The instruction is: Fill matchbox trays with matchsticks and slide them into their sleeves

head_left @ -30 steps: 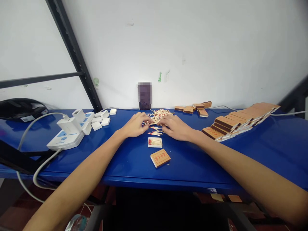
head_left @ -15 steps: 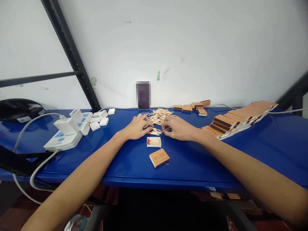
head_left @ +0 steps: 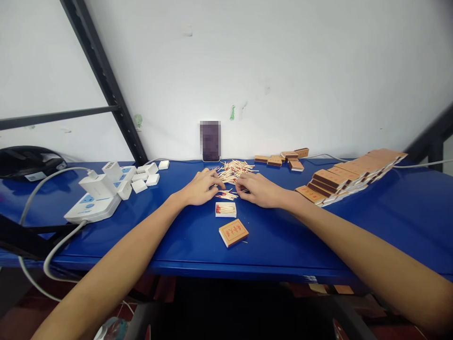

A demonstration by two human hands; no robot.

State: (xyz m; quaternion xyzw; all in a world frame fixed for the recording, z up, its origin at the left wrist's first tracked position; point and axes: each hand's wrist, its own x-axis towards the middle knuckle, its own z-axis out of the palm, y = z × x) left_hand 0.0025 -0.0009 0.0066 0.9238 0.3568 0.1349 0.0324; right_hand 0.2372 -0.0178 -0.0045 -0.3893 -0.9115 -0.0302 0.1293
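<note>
The left hand (head_left: 199, 189) and right hand (head_left: 261, 190) lie palm down on the blue worktop (head_left: 177, 245). Their fingers curl toward each other over loose matches (head_left: 232, 170); whether they pinch any, I cannot tell. Just nearer lies a filled tray (head_left: 225, 209), then a sleeve (head_left: 233, 232). Boxes (head_left: 339, 182) are stacked at the right.

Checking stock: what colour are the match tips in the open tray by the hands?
Red tips, in the open tray; clearest in the head view.

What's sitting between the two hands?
Head view: a small cluster of loose matches lies between the left hand and right hand, just beyond the open matchbox tray.
</note>
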